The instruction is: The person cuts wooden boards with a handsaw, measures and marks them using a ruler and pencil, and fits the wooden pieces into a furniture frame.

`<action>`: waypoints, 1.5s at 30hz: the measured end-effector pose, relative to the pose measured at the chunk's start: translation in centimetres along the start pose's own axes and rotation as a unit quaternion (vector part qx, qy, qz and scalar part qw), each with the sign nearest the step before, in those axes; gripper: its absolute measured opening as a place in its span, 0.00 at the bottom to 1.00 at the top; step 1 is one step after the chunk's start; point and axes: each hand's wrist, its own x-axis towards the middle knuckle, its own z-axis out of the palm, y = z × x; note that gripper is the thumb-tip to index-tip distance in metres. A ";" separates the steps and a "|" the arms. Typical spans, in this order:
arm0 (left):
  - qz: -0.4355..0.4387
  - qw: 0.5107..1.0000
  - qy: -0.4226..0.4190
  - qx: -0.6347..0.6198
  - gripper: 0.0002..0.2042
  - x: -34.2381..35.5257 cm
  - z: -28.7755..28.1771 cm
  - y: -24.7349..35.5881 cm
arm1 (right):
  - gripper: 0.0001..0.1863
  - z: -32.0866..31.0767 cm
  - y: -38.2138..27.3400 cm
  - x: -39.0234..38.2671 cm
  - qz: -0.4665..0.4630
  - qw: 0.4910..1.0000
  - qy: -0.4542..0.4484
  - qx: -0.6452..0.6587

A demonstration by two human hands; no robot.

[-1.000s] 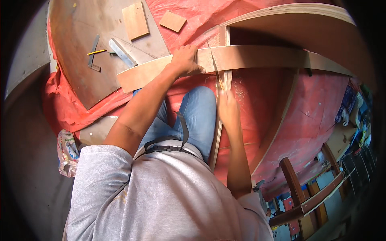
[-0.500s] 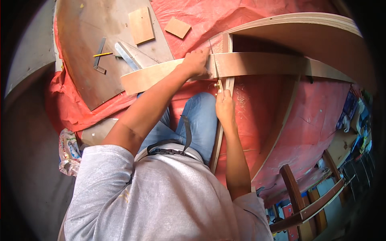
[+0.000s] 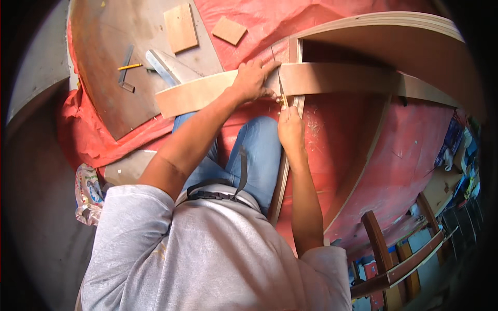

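A curved strip of pale plywood [image 3: 337, 78] lies crosswise in front of me. My left hand [image 3: 251, 80] presses and grips it just left of a handsaw [image 3: 282, 88], its fingers over the far part and its thumb near the close edge. My right hand [image 3: 291, 128] is closed round the saw's handle on the near side of the strip. Seen nearly edge-on, the thin blade crosses the strip, and its tip shows past the far edge. How deep the blade sits in the wood, I cannot tell. An upright-edged plywood rib [image 3: 296, 101] runs under the strip beside the saw.
Larger curved plywood [image 3: 384, 31] rises at the far right. On a brown board [image 3: 116, 62] to the left lie a try square [image 3: 126, 67], a yellow pencil [image 3: 129, 67] and a metal blade-like tool [image 3: 162, 67]. Two wood offcuts [image 3: 181, 28] lie beyond. Red sheeting [image 3: 332, 135] covers the floor.
My right hand has pushed the saw a little away from me, so its handle sits closer to the strip. My left hand stays on the strip, with its forefinger stretched out more toward the blade.
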 end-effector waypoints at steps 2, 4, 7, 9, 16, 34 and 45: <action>0.007 1.000 -0.004 -0.015 0.50 0.1 0.0 0.0 | 0.21 0.3 0.0 0.5 0.011 0.999 0.025 -0.016; 0.001 1.000 -0.002 -0.012 0.50 0.2 0.1 -0.2 | 0.21 -0.9 0.5 -2.1 0.005 1.000 0.014 -0.004; -0.004 1.000 0.004 -0.012 0.49 0.4 0.3 -0.3 | 0.19 -4.1 1.9 -10.6 0.131 0.990 -0.053 -0.023; -0.021 0.999 -0.022 -0.009 0.49 0.4 0.2 -0.2 | 0.19 -3.8 2.7 -10.7 0.094 0.995 -0.030 -0.002; -0.036 0.998 -0.042 -0.004 0.50 0.4 -0.8 0.9 | 0.20 1.7 2.6 0.8 0.032 0.999 0.010 -0.018; -0.038 0.998 -0.048 0.000 0.48 0.4 -0.8 1.0 | 0.18 -1.9 1.5 -4.0 -0.054 0.998 0.025 0.007; -0.022 0.999 -0.042 0.009 0.50 0.6 -0.3 0.4 | 0.17 1.9 2.3 1.2 0.021 0.999 0.023 0.017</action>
